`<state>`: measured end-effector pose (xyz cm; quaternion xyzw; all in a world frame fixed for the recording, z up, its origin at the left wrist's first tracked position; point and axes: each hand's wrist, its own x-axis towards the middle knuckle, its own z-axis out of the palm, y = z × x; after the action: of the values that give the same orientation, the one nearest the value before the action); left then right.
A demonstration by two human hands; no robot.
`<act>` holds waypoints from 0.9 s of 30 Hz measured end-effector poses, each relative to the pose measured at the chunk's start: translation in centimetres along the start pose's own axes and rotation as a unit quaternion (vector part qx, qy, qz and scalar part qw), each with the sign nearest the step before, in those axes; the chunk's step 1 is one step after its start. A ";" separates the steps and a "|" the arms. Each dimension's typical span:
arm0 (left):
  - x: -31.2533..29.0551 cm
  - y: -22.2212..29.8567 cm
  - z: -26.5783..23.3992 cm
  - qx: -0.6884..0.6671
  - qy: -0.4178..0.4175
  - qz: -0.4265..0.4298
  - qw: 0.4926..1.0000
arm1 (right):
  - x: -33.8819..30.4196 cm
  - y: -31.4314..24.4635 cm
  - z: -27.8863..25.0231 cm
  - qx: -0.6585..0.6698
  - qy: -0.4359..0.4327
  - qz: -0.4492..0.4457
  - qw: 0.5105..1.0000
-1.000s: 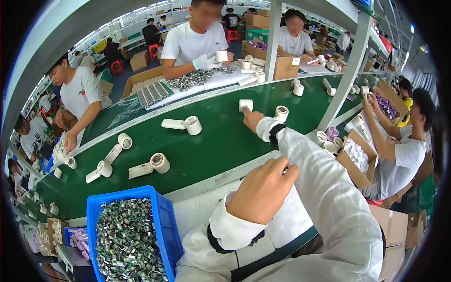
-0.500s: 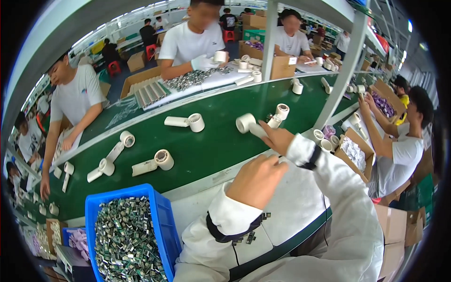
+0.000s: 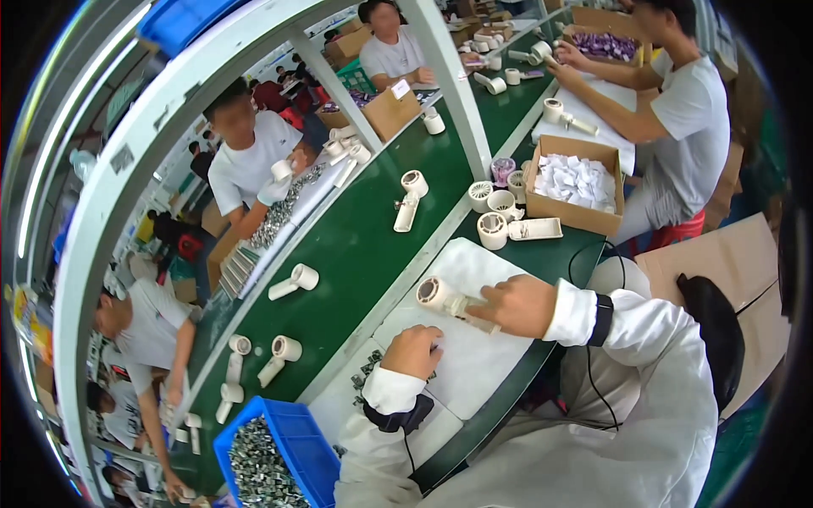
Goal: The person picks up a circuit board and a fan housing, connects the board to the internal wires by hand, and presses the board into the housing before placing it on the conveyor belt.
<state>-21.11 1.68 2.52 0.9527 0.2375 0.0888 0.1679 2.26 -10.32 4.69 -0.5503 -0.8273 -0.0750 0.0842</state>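
On mat, right hand [image 3: 518,303] grips fan [image 3: 449,298].

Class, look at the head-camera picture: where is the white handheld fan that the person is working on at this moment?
The white handheld fan lies on the white mat at centre, under the right hand, just right of the left hand.

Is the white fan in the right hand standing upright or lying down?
Lying down. The white fan rests on its side on the white mat, with the right hand on its handle.
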 end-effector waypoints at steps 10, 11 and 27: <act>0.2 -0.3 -3.5 -0.102 -0.068 -0.045 0.991 | 3.7 2.0 2.1 0.216 -0.064 -0.084 0.971; 0.5 -0.6 -4.0 -0.156 -0.051 -0.047 0.985 | 4.0 1.9 2.4 0.218 -0.054 -0.073 0.972; 1.7 -1.0 -2.9 -0.626 0.155 -0.098 0.758 | 3.3 0.1 4.2 0.118 0.011 0.027 0.993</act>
<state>-20.73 4.12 5.02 0.5798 0.2439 0.3475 0.6954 0.84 -6.44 1.29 -0.5579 -0.8143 0.0193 0.1594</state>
